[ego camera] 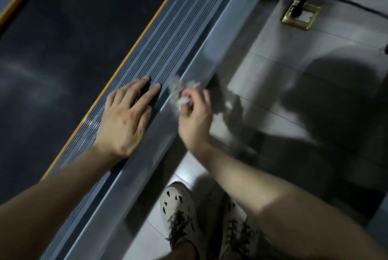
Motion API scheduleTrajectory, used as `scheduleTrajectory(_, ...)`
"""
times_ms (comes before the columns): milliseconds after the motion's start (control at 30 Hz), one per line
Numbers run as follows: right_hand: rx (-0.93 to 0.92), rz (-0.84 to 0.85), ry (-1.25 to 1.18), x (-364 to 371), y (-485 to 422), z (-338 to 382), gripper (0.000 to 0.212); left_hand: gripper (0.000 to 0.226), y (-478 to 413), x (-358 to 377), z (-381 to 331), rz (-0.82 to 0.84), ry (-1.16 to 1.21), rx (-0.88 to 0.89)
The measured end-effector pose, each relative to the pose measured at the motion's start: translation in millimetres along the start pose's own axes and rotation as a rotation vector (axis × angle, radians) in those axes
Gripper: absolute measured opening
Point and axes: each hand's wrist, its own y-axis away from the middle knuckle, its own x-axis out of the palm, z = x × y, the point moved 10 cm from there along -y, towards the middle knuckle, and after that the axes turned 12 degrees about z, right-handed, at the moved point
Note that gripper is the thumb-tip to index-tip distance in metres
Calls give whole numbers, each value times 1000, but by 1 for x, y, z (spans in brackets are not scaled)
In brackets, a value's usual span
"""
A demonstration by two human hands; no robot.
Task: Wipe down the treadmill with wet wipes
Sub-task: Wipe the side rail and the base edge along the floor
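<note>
Treadmill [165, 35] side rail under two hands, left hand [123, 121] flat with fingers released, right hand [194, 117] fingers grasping one crumpled wet wipe [178, 92], two shoes [180, 211] on floor [273, 66].

The wide black treadmill belt [63, 50] is seen as matt and finely textured, with faint pale smears. The grey-blue ribbed side rail [170, 29] looks like plastic and is cut with fine lengthwise grooves. Small glossy highlights are caught on its ridges. The narrow orange edge strip [147, 29] is smooth. The silver-grey outer frame [218, 29] is smooth and metal-like, with a dull, streaked sheen. The crumpled white wet wipe [178, 92] appears soft, fibrous and greyed. The pale floor tiles [273, 66] are glossy and reflective. The square brass socket plate [294, 21] is polished metal. The perforated beige shoes [178, 201] look matt and rubbery.
</note>
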Motion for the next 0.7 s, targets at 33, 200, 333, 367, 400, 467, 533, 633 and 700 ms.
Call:
scheduleTrajectory(33, -72, 131, -12, 15, 26, 9, 35, 54, 0, 2, 1, -6, 13, -5)
scheduleTrajectory(200, -7, -82, 61, -32, -48, -26, 27, 53, -2, 1, 2, -45, 29, -6)
scheduleTrajectory(333, 143, -162, 97, -20, -37, -34, 30, 54, -2, 1, 4, -44, 35, -16)
scheduleTrajectory(367, 95, -33, 104, -1, -9, -30, 30, 54, -2, 1, 4, -47, 32, -17)
scheduleTrajectory(400, 45, 153, 94, 22, 22, -28, 27, 53, -3, 0, 5, -47, 30, -16)
scheduleTrajectory(467, -43, 474, 94, 48, 73, -29, 18, 53, -4, 2, 6, -36, 25, -18)
scheduleTrajectory(533, -16, 481, 113, 44, 68, -47, 16, 52, -4, 3, 7, -33, 6, -28)
scheduleTrajectory(633, 171, 274, 88, 15, 25, -84, 30, 51, -3, 2, 7, -26, 17, -33)
scheduleTrajectory(700, 240, 147, 41, -11, -8, -106, 43, 51, -2, 0, 5, -28, 28, -35)
